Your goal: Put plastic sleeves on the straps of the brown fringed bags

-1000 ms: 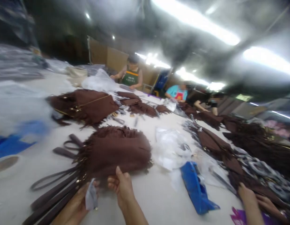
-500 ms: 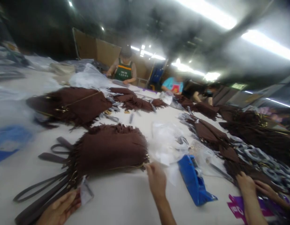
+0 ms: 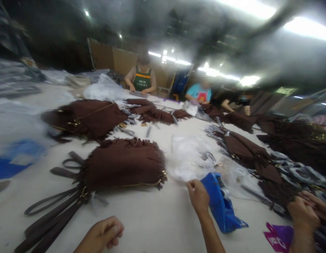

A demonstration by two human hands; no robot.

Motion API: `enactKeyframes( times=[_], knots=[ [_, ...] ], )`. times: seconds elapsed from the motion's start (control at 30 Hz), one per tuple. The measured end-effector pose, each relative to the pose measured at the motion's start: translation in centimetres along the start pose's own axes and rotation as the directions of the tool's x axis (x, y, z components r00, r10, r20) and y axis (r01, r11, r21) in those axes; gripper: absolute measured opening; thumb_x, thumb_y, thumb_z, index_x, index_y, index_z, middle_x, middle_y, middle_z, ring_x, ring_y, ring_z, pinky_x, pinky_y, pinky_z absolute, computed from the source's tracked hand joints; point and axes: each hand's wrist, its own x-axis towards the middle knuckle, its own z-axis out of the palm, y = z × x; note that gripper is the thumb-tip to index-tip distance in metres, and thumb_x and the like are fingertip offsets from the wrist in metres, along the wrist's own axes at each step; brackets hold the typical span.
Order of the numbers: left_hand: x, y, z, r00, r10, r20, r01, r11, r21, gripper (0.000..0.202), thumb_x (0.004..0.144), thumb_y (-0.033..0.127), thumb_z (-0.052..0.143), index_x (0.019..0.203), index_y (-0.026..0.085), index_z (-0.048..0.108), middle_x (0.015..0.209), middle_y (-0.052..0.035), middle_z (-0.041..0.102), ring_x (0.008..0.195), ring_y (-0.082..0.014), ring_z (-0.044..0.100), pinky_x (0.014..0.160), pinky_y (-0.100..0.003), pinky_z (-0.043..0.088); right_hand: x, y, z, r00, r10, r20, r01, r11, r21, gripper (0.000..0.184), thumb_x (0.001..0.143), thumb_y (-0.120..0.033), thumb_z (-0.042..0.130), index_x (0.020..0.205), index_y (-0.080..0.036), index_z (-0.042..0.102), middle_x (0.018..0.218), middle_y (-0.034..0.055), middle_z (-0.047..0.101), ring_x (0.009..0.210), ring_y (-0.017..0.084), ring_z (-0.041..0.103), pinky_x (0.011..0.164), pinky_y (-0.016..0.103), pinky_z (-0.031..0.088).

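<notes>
A brown fringed bag lies flat on the white table, its dark straps trailing toward the lower left. A small clear plastic piece lies by the strap rings. My left hand rests low on the table in front of the bag, its fingers curled into a loose fist with nothing in them. My right hand reaches forward to the edge of a heap of clear plastic bags, just left of a blue plastic object. Its fingers curl away from me, so whatever they pinch is hidden.
More brown fringed bags lie across the table, with a long pile on the right. Another person's hands work at the right edge near a purple card. Blue sheets lie at left. Several people stand at the far end.
My left hand let go of the plastic piece and the straps and drew back into a fist. My right hand moved right from the bag's corner to the plastic heap.
</notes>
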Motion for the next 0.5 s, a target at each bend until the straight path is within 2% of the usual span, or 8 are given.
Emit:
enactKeyframes(
  times=[0.07, 0.13, 0.27, 0.33, 0.43, 0.47, 0.5],
  knots=[
    [1.1, 2.0, 1.8, 0.996, 0.083, 0.039, -0.087, 0.99, 0.115, 0.033, 0.078, 0.049, 0.064, 0.071, 0.017, 0.067, 0.065, -0.0035, 0.063, 0.062, -0.0174, 0.056, 0.058, -0.024, 0.04, -0.1, 0.4, 0.4, 0.998, 0.052, 0.023, -0.053, 0.997, 0.058, 0.033, 0.082, -0.051, 0.054, 0.071, -0.021, 0.06, 0.071, 0.0025, 0.064, 0.066, 0.019, 0.056, 0.062, 0.028, 0.035],
    [2.3, 4.3, 4.4, 0.976, 0.207, 0.062, -0.215, 0.958, 0.192, 0.025, 0.084, 0.04, 0.057, 0.077, 0.018, 0.067, 0.068, -0.0024, 0.062, 0.068, -0.0184, 0.057, 0.064, -0.025, 0.041, -0.2, 0.9, 0.7, 0.994, 0.091, 0.063, -0.099, 0.987, 0.129, 0.037, 0.078, -0.056, 0.056, 0.065, -0.021, 0.059, 0.062, 0.0002, 0.061, 0.06, 0.018, 0.055, 0.058, 0.027, 0.035],
    [5.7, 7.6, 11.1, 0.88, 0.454, 0.141, -0.475, 0.825, 0.307, 0.019, 0.087, 0.027, 0.052, 0.095, 0.021, 0.069, 0.089, -0.0063, 0.066, 0.084, -0.022, 0.059, 0.078, -0.028, 0.042, -0.4, 2.0, 1.5, 0.98, 0.139, 0.143, -0.175, 0.941, 0.291, 0.048, 0.081, -0.061, 0.049, 0.062, -0.019, 0.06, 0.056, -0.0005, 0.057, 0.055, 0.016, 0.053, 0.053, 0.025, 0.036],
    [8.1, 7.9, 14.6, 0.818, 0.539, 0.201, -0.575, 0.751, 0.325, 0.026, 0.089, 0.025, 0.048, 0.107, 0.021, 0.067, 0.102, -0.01, 0.066, 0.093, -0.0241, 0.058, 0.087, -0.031, 0.041, -0.6, 2.5, 1.7, 0.973, 0.167, 0.161, -0.215, 0.91, 0.355, 0.052, 0.085, -0.062, 0.041, 0.067, -0.018, 0.061, 0.057, -0.0001, 0.058, 0.051, 0.016, 0.051, 0.049, 0.025, 0.037],
    [11.9, 7.0, 19.0, 0.725, 0.612, 0.316, -0.689, 0.654, 0.313, 0.034, 0.088, 0.02, 0.047, 0.119, 0.02, 0.062, 0.117, -0.0138, 0.062, 0.109, -0.0275, 0.054, 0.099, -0.035, 0.037, -0.8, 3.1, 1.4, 0.966, 0.207, 0.157, -0.254, 0.876, 0.41, 0.054, 0.086, -0.064, 0.038, 0.074, -0.016, 0.062, 0.057, 0.0008, 0.059, 0.048, 0.016, 0.05, 0.048, 0.026, 0.038],
    [13.1, 6.5, 20.1, 0.717, 0.612, 0.334, -0.697, 0.643, 0.318, 0.036, 0.086, 0.018, 0.049, 0.12, 0.019, 0.06, 0.12, -0.0146, 0.061, 0.115, -0.0286, 0.052, 0.102, -0.036, 0.035, -0.9, 3.2, 1.1, 0.966, 0.216, 0.141, -0.256, 0.873, 0.415, 0.053, 0.085, -0.064, 0.04, 0.077, -0.016, 0.063, 0.058, 0.0015, 0.06, 0.051, 0.017, 0.052, 0.05, 0.026, 0.039],
    [14.3, 6.1, 20.9, 0.726, 0.599, 0.338, -0.688, 0.646, 0.332, 0.038, 0.084, 0.016, 0.05, 0.121, 0.018, 0.06, 0.124, -0.0152, 0.059, 0.119, -0.0294, 0.049, 0.105, -0.037, 0.033, -1.1, 3.2, 0.7, 0.97, 0.219, 0.11, -0.244, 0.881, 0.406, 0.052, 0.085, -0.063, 0.042, 0.08, -0.016, 0.064, 0.061, 0.0024, 0.061, 0.055, 0.017, 0.054, 0.054, 0.027, 0.041]
  ],
)
